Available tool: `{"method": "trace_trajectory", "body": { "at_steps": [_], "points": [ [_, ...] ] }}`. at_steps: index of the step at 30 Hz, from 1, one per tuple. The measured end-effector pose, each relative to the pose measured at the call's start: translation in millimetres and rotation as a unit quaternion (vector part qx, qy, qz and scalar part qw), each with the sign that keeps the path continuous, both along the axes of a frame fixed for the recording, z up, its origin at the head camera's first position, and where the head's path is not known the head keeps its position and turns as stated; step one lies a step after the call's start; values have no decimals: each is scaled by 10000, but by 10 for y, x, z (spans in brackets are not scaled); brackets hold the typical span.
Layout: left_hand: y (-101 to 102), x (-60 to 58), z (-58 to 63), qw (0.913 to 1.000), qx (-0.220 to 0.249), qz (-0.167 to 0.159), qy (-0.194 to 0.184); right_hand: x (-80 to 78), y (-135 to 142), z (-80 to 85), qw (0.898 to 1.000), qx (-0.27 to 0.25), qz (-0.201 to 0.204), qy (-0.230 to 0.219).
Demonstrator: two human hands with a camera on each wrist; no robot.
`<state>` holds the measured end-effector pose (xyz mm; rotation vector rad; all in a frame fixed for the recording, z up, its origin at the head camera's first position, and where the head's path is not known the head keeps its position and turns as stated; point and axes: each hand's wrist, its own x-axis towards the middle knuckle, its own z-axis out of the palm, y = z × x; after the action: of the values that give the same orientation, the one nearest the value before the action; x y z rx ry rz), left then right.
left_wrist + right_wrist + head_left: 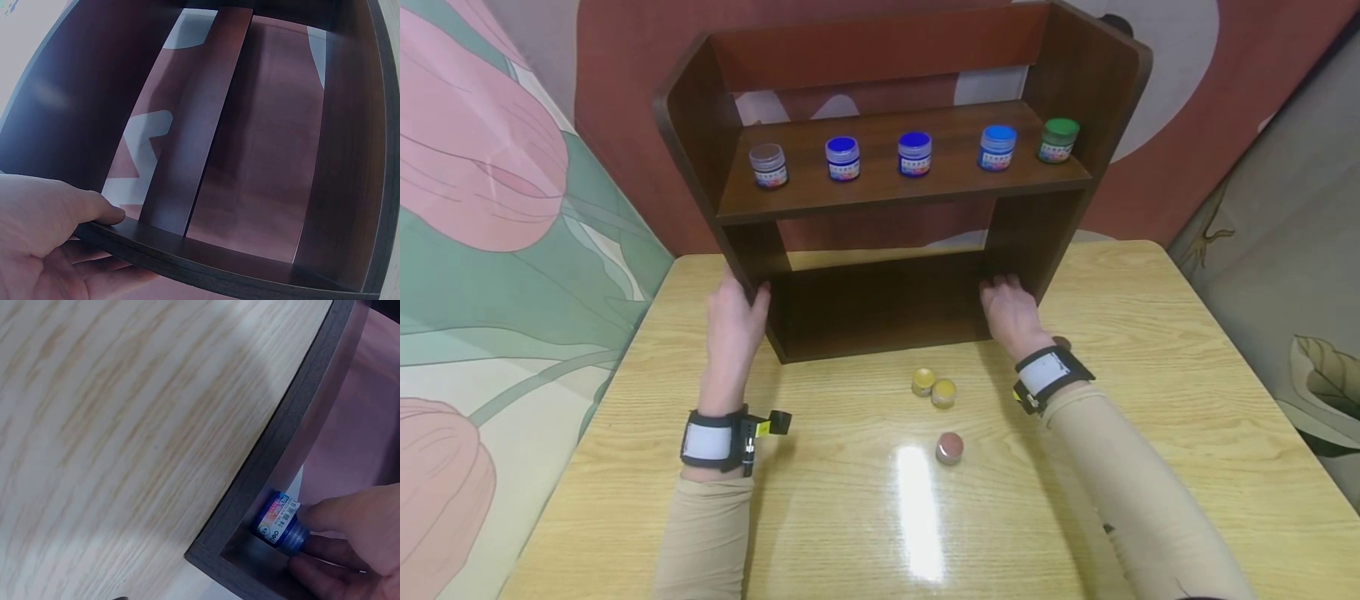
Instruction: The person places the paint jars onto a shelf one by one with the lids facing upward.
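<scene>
A dark brown wooden shelf (887, 202) stands at the far side of the table. My left hand (733, 325) grips the edge of its left side panel, with the thumb (106, 209) inside and the fingers beneath in the left wrist view. Inside the lower compartment, at the right corner, my right hand (1011, 312) pinches a small blue paint jar (279, 519) by its lid end. That jar's base touches the shelf's bottom board; the hand hides it from the head view. Several paint jars line the upper board, among them a green one (1058, 140) and a lighter blue one (997, 148).
Two yellow jars (923, 382) stand together on the wooden table (835, 517), before the shelf. A reddish-brown jar (950, 448) is nearer the front. Something dark (1062, 342) shows partly behind the right wrist. Patterned cloth (490, 167) hangs around the table.
</scene>
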<state>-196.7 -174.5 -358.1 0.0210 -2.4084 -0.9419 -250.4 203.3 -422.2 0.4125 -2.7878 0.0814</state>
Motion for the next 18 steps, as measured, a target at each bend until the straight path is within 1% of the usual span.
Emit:
{"method": "trace_trajectory", "body": {
  "at_steps": [10, 14, 18],
  "points": [
    [2, 7, 1, 10000, 25, 7, -83, 50, 6, 20, 9984, -51, 327, 463],
    [1, 5, 1, 9999, 2, -2, -110, 82, 7, 38, 9963, -383, 486, 598],
    [5, 4, 1, 10000, -23, -5, -90, 134, 9, 70, 9909, -997, 665, 619]
  ]
}}
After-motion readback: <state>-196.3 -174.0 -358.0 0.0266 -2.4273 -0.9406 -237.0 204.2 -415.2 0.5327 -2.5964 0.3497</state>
